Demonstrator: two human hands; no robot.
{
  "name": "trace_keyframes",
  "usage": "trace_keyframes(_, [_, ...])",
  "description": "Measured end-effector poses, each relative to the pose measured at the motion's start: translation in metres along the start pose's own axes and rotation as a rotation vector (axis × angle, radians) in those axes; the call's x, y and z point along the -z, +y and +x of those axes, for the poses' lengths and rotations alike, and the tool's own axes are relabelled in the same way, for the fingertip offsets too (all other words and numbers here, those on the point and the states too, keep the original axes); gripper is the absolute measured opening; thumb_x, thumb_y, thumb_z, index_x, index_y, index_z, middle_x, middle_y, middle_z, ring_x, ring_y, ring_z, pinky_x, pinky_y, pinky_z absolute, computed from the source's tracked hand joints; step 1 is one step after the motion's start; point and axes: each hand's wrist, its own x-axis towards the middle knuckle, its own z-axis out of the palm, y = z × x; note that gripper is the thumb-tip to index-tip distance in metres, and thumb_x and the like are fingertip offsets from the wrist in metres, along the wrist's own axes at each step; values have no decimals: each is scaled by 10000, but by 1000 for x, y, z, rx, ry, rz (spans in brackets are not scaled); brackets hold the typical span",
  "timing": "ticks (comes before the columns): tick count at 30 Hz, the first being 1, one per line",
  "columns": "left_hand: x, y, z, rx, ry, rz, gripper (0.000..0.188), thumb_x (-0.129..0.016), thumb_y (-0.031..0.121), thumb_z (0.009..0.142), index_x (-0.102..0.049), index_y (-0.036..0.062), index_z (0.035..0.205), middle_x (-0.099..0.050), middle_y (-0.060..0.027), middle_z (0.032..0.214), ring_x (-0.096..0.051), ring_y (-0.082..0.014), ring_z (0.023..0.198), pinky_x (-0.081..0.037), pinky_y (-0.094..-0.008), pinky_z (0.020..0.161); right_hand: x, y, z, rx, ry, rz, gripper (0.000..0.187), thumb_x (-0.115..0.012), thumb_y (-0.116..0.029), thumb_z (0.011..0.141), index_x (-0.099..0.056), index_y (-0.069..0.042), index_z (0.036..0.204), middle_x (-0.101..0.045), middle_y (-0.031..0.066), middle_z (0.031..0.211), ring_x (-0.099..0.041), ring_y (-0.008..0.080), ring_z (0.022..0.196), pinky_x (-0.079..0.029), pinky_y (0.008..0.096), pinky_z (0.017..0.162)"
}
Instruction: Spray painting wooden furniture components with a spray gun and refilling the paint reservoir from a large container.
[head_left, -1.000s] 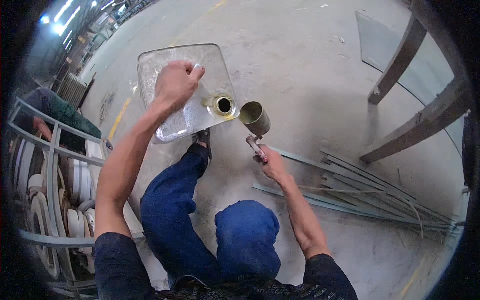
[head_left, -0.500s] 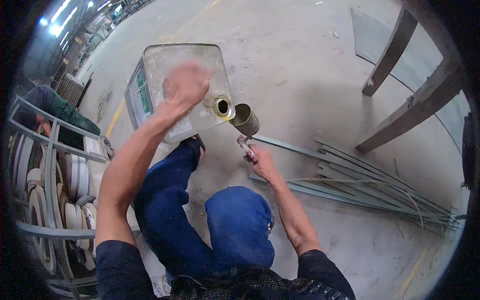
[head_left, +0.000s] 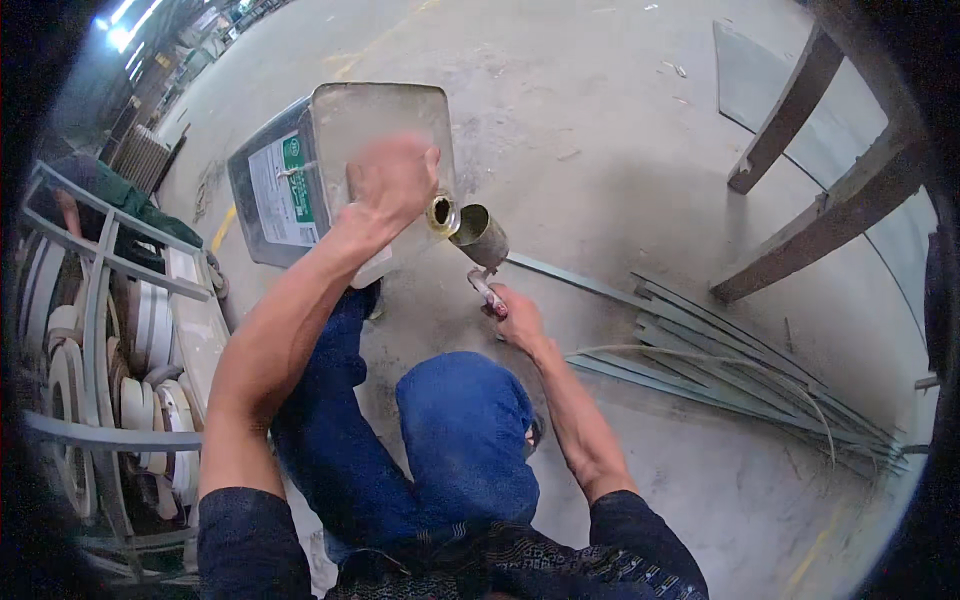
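Observation:
My left hand (head_left: 392, 182) is closed at the top of a large rectangular metal can (head_left: 340, 125), blurred over the fingers; the grip beneath it is hidden. The can is tilted, with its green-and-white label (head_left: 283, 190) turned to the left. Its round spout (head_left: 440, 213), wet with a yellowish liquid, faces the mouth of a metal cup (head_left: 482, 240). My right hand (head_left: 518, 317) is wrapped around the cup's short, red-stained handle (head_left: 490, 297). The cup leans with its open rim beside the spout. I cannot make out liquid running between them.
Long thin metal strips (head_left: 720, 365) lie on the floor at right, with a thin hose (head_left: 700, 352) across them. Brown legs of a stand (head_left: 800, 245) rise beyond. At left, a metal rack (head_left: 100, 330) holds several rolls; another person (head_left: 140, 220) is behind it.
The can has turned and tipped further, showing more of its labelled side. My left hand has shifted slightly right with it. The cup has moved slightly left and stays by the spout.

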Motion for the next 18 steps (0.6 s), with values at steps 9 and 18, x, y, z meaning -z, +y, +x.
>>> trace_keyframes(9, [-6, 10, -4, -86, 6, 42, 255, -568, 259, 801, -641, 27, 724, -614, -221, 659, -633, -376, 628, -505, -470, 554, -6, -11, 1, 69, -12, 21, 199, -617, -179, 784, -536, -108, 952, -591, 190, 787, -570, 393, 766, -430, 451, 635])
trace_keyframes(18, [-10, 19, -7, -85, -5, 110, 253, -578, 261, 796, -635, 28, 717, -618, -209, 655, -637, -365, 623, -507, -460, 551, -2, -16, -3, 28, -46, 55, 288, -604, -98, 717, -566, -109, 1002, -618, 182, 876, -582, 404, 833, -457, 463, 669])
